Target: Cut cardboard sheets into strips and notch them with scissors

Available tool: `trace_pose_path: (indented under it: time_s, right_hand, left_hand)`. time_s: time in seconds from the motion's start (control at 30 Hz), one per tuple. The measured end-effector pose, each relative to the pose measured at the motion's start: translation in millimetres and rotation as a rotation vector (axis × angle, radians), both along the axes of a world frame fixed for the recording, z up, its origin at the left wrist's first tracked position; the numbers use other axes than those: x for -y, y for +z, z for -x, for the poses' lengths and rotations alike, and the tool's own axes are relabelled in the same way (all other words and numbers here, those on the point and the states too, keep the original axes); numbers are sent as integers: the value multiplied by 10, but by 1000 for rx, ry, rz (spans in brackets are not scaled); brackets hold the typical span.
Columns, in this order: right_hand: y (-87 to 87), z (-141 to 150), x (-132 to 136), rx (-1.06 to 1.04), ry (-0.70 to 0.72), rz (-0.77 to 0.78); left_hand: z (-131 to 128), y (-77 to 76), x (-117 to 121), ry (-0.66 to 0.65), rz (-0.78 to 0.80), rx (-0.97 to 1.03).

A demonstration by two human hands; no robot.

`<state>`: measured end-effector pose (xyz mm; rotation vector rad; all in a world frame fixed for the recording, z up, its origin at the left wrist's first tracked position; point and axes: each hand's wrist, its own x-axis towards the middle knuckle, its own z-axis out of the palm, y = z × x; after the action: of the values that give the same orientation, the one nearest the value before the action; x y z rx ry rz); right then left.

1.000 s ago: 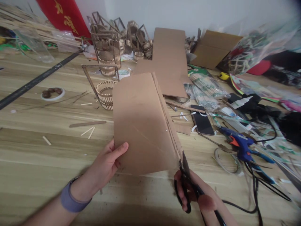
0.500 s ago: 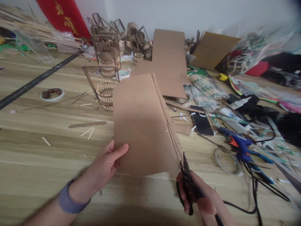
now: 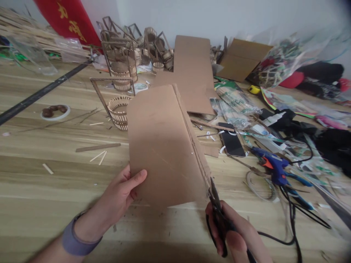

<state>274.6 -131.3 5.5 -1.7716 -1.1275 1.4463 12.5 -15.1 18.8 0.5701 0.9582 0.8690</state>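
The left hand (image 3: 119,193) pinches a cardboard sheet (image 3: 161,146) between and ahead of both hands; the right hand (image 3: 239,221) grips black scissors (image 3: 218,213), blades at the sheet's near corner. Trimming seems in hand; a next snip (up the creased edge, probably) would call for steadiness.

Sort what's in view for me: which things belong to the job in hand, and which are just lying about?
Job in hand:
cardboard sheet, held in the left hand
scissors, held in the right hand

Lying about, in neither hand:
glue gun
phone
cardboard box
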Motion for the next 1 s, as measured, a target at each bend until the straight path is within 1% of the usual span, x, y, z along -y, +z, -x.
trace_pose_path:
  time_s: [0.27,0.4,0.57,0.73,1.0]
  right_hand:
    - [138,140,58,172,-5,-146]
    - [129,89,65,232,65,-207]
    - [101,-4,83,249,151,-207]
    - [97,-11,90,275,172,-200]
    - [35,-2,112,291,164,-208]
  left_hand:
    - [12,-35,-3,-2,-15,7]
    - [27,-54,3,-7,-18,-4]
    - [28,-51,8,8,-4,-16]
    - [11,-30,-1,16,-14,-27]
    - [21,-22,-5,11,-3,-13]
